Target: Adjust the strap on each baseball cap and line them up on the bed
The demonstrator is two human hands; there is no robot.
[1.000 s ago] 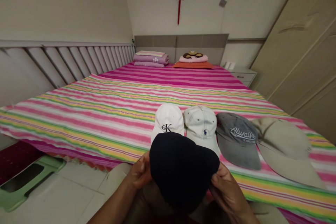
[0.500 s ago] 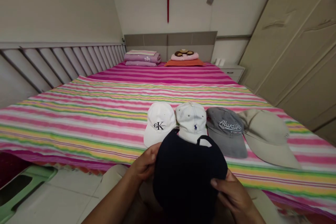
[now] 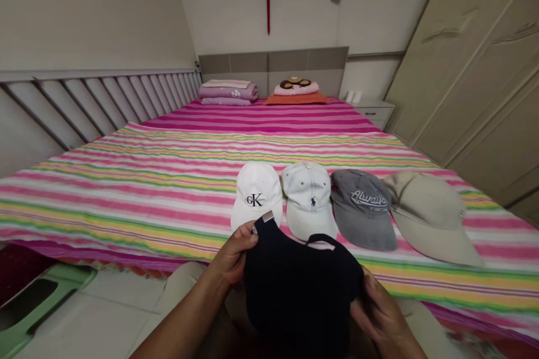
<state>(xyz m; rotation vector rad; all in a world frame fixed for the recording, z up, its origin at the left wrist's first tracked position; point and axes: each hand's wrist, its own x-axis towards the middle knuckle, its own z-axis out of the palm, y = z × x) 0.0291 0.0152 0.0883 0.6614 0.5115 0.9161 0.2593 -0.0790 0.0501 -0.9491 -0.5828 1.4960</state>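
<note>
A black cap (image 3: 298,291) is held between my hands, over my lap at the bed's near edge. My left hand (image 3: 236,252) pinches its upper left edge, beside a metal buckle (image 3: 268,216) on the strap. My right hand (image 3: 379,308) grips the cap's right edge, with the fingers partly hidden behind it. Just beyond, a row of caps lies on the bed: a white cap (image 3: 257,190) with black letters, a pale cap (image 3: 309,196) with a small dark emblem, a grey cap (image 3: 364,210) with white script, and a beige cap (image 3: 433,219).
The caps rest on a striped bedspread (image 3: 168,179). Folded purple bedding (image 3: 227,92) and a pink-and-orange stack (image 3: 295,95) lie by the headboard (image 3: 295,59). A slatted rail (image 3: 126,95) runs along the left. A green stool (image 3: 50,303) stands on the floor at lower left.
The black cap has dipped and tilted, baring more of the pale cap behind it. Its metal buckle now shows near my left hand, which has shifted slightly up the edge.
</note>
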